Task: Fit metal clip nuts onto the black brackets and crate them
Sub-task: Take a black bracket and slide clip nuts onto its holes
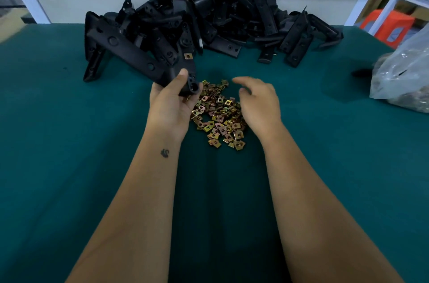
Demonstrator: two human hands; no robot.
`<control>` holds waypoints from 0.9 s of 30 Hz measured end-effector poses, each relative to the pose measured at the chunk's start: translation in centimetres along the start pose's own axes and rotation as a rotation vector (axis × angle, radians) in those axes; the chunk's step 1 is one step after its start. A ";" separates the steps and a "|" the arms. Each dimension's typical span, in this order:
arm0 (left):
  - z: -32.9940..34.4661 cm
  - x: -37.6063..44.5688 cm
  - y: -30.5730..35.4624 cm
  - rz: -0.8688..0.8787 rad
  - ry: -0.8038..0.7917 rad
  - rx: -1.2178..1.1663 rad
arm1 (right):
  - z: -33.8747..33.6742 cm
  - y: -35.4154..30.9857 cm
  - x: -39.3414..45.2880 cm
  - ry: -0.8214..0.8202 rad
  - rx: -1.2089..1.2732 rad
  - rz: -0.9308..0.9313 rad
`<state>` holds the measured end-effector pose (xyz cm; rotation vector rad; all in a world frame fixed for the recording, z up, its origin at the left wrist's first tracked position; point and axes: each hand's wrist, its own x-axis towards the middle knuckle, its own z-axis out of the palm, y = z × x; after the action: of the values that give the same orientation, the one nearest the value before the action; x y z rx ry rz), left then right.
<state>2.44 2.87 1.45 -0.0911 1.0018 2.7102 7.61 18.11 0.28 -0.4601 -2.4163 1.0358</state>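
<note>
Above the green-covered bench (pixel 58 143), my left hand (pixel 170 106) grips a black plastic bracket (pixel 130 50) beside the heap of brass-coloured metal clip nuts (pixel 220 115); my right hand (pixel 260 101) hovers over that heap, fingers loosely curled, empty.

I see two bare forearms reaching up from the bottom of the frame toward its centre, with no sleeves, gloves, watch or rings on either. My left hand (pixel 170 106) and right hand (pixel 260 103) are both uncovered. A small dark tattoo (pixel 164 152), shaped rather like a swan, marks the inner left forearm just below the wrist, left of centre.
</note>
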 end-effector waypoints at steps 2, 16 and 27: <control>0.1 0.0 -0.2 -0.005 -0.005 0.021 | 0.3 0.0 0.1 -0.099 -0.177 -0.065; 0.4 0.1 -0.8 -0.049 -0.001 0.056 | 0.0 -0.2 0.0 -0.119 0.030 -0.017; 0.5 0.0 -0.6 -0.078 0.017 0.018 | -0.9 0.1 0.4 -0.168 -0.241 0.010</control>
<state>2.55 3.60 1.42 -0.1472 1.0062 2.6341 7.75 18.91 0.89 -0.4827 -2.7066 0.8192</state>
